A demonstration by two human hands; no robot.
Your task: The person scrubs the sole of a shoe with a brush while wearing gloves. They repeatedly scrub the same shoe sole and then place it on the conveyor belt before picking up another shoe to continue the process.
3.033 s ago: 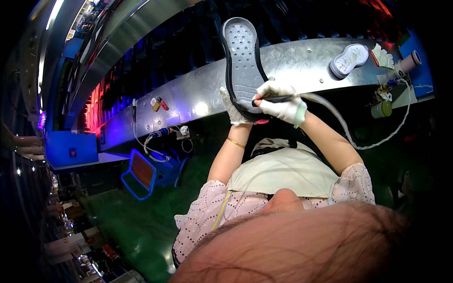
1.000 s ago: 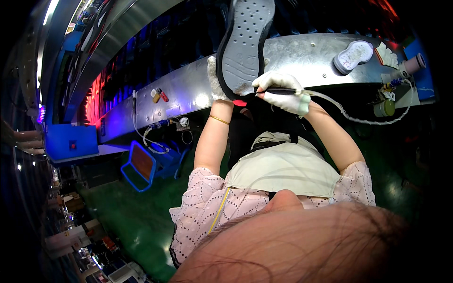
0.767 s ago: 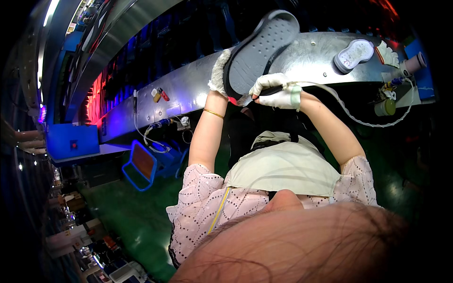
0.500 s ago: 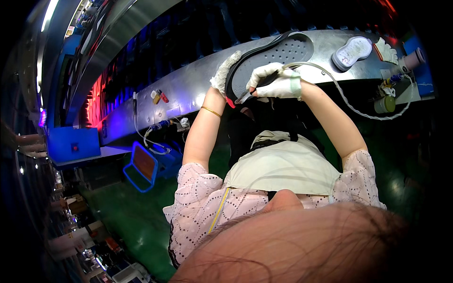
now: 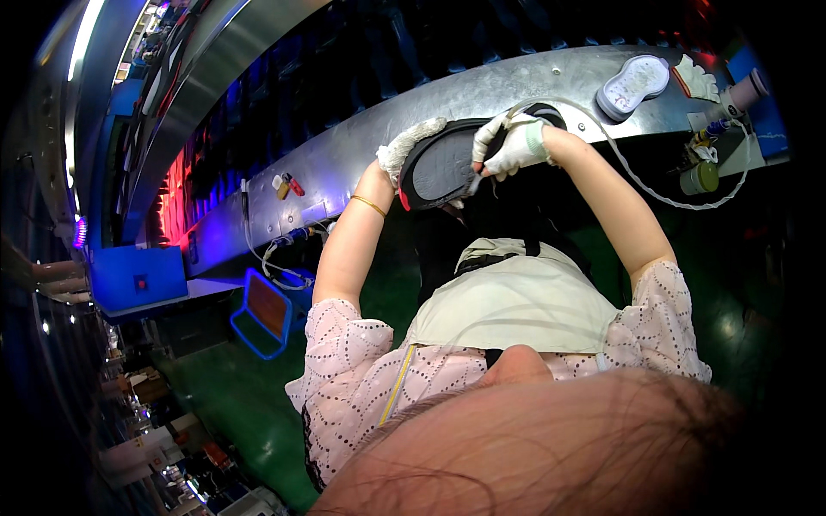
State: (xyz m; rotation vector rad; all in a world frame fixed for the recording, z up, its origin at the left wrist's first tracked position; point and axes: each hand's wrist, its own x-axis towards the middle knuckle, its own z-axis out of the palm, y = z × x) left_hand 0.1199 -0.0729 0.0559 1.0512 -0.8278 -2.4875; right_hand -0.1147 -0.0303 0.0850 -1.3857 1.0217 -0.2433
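A dark grey shoe sole [image 5: 436, 168] with a black raised rim and a red patch at its left end is tilted over the near edge of the metal bench. My left hand [image 5: 408, 150], in a white knitted glove, grips the rim at that end. Above the sole's near side, my right hand [image 5: 513, 144], in a white glove with bare fingertips, is closed on a slim brush [image 5: 476, 182]. Its pale tip meets the inner face of the sole. A clear hose [image 5: 631, 176] arcs from near the right hand to the bench's right end. The sole's far right part lies behind this hand.
On the metal bench [image 5: 344, 159] lie a white sole-shaped piece [image 5: 635, 84], a spare glove [image 5: 697, 81] and small red and yellow items [image 5: 292, 185]. A green-lidded jar [image 5: 699, 178] hangs at the right. A blue-framed stool [image 5: 263, 315] stands lower left. Dark machinery lines the far side.
The sole has come nearer and turned, showing its smooth part more than its holed part. My left hand has shifted slightly left and down; my right hand, with the brush, slightly right.
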